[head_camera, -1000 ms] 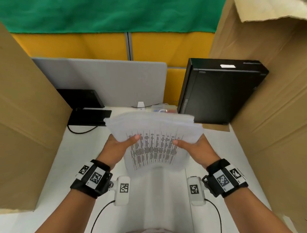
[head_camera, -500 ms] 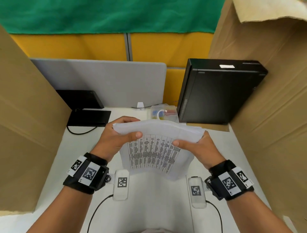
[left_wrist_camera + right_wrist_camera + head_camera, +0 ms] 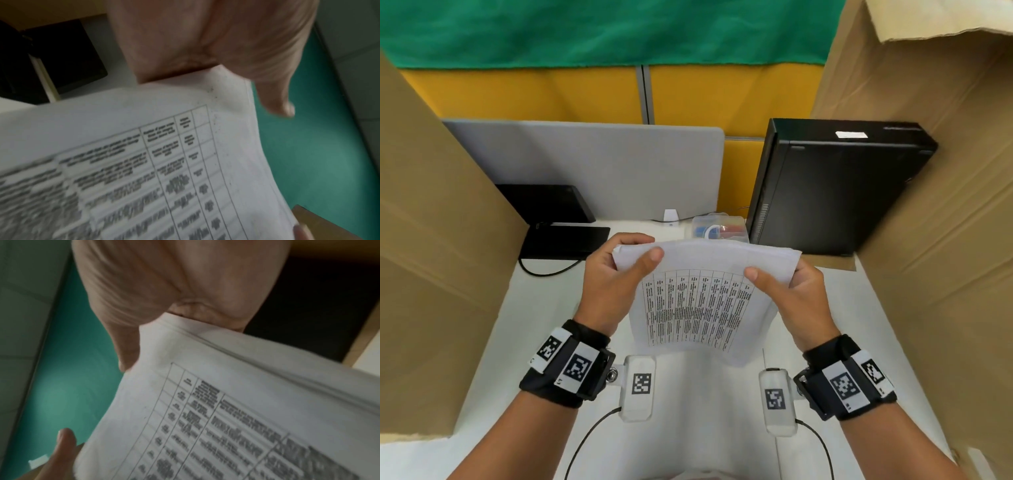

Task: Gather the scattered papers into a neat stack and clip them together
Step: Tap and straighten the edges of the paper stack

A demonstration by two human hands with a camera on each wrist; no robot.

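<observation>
Both hands hold a stack of white papers [image 3: 702, 301] printed with a table, raised above the white desk [image 3: 524, 325] and tilted toward me. My left hand [image 3: 619, 270] grips the stack's upper left corner, thumb on the front sheet. My right hand [image 3: 787, 291] grips the upper right corner the same way. The left wrist view shows the papers [image 3: 144, 162] under the left hand [image 3: 205, 48]. In the right wrist view the layered sheet edges of the papers [image 3: 246, 402] run out from the right hand [image 3: 174, 288]. A clear plastic box [image 3: 719, 228] with small coloured items, perhaps clips, stands behind the stack.
A black computer tower [image 3: 839, 185] stands at the back right. A black monitor base [image 3: 561, 236] with a cable sits at the back left, before a grey panel [image 3: 592, 168]. Cardboard walls [image 3: 431, 240] close in on both sides.
The stack has been drawn in and tipped more upright, with its top edge now lower and neater. Both hands slid up to its upper corners.
</observation>
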